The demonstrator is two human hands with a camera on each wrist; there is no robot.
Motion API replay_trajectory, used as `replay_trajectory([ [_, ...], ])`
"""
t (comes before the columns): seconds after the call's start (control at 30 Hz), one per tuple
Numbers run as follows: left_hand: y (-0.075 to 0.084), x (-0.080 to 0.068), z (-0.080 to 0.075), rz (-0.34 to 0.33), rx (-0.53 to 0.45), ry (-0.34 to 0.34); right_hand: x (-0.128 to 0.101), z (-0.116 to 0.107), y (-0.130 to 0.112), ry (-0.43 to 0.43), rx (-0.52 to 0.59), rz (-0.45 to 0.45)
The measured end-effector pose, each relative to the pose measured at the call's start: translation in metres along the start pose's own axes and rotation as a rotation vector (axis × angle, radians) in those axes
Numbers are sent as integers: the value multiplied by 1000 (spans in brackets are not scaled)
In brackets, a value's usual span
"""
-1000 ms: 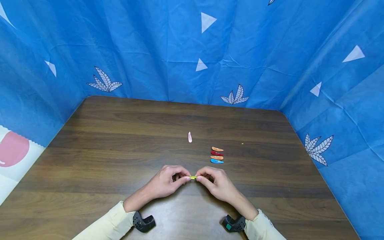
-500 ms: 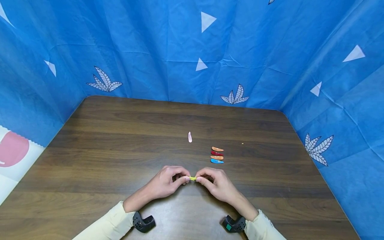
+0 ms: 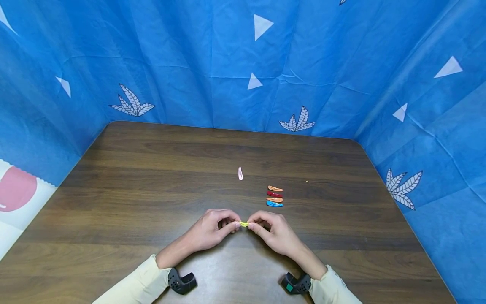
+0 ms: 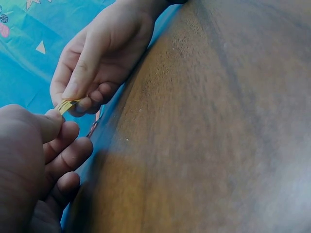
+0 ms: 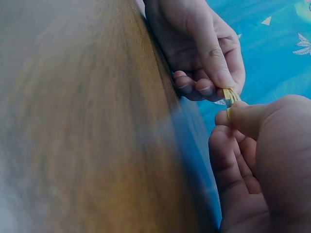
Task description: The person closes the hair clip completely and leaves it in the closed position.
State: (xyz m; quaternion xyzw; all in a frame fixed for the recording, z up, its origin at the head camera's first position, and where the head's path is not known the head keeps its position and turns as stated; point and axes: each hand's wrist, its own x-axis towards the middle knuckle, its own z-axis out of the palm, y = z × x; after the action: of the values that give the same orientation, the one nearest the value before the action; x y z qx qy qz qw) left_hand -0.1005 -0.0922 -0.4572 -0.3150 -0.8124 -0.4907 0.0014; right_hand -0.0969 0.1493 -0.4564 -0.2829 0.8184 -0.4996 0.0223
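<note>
A small yellow snap hair clip (image 3: pixel 244 224) is stretched between both hands near the front of the table. My left hand (image 3: pixel 212 230) pinches one end between thumb and forefinger. At the other end my right hand (image 3: pixel 276 232) pinches it the same way. Both wrist views show the yellow clip (image 4: pixel 65 106) lifted off the table, its ends hidden under the fingertips. Beyond the right hand lie a blue hair clip (image 3: pixel 275 204), a dark red clip (image 3: pixel 275 194) and two orange clips, stacked in a column. Farther back, a pale pink clip (image 3: pixel 240 173) lies alone.
The wooden table (image 3: pixel 152 177) has a blue patterned curtain (image 3: pixel 212 63) behind it and at its sides. A tiny pale speck (image 3: pixel 307 181) lies to the right of the column of clips.
Both hands stay in place and keep their pinch. The yellow hair clip has tilted slightly between the fingertips. The clips on the table have not moved.
</note>
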Motion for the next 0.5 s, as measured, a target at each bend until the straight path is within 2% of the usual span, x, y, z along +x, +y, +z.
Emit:
replay_trajectory([
  [0.3, -1, 1, 1, -11, -3, 11, 0, 0, -2, -5, 42, 54],
  [0.5, -2, 1, 2, 14, -6, 25, 0, -1, -3, -13, 70, 69],
])
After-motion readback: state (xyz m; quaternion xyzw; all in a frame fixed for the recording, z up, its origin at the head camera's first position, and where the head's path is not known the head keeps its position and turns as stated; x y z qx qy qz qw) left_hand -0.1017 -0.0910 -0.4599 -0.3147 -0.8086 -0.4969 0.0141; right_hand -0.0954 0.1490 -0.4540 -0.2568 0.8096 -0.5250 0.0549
